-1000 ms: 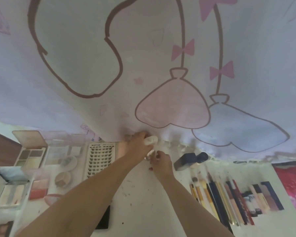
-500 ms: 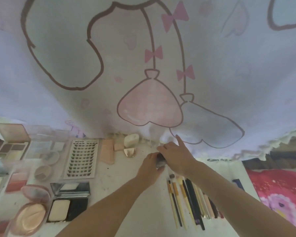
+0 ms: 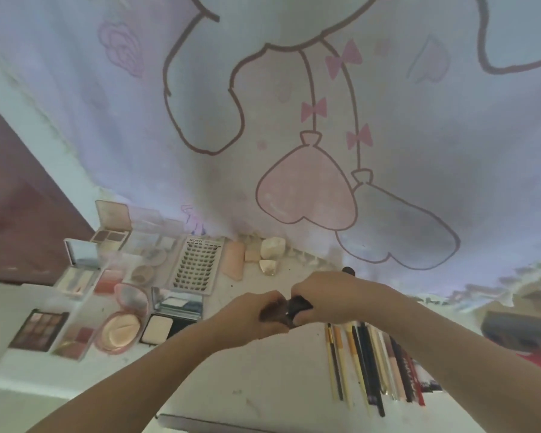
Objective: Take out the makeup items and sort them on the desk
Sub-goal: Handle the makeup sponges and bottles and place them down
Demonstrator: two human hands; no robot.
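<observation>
Head view: you had small dark brush (image 3: 286, 309) lifted above surface (image 3: 263, 385), between palettes (image 3: 113, 307) and pencil row (image 3: 372, 364). Best keep bristles uncrushed, lay it beside pencils. Left hand (image 3: 250, 317) pinched brown bristle end; right hand (image 3: 322, 295) curled round dark handle. Hands nearly touching.

Only thing I can actually read is "XOYO", printed in dark letters along the top edge of the white rectangular false-lash tray (image 3: 196, 264) with rows of little dark lash clusters. One of the red slim tubes (image 3: 414, 375) on the right has lettering too, but it's way too blurry.
</observation>
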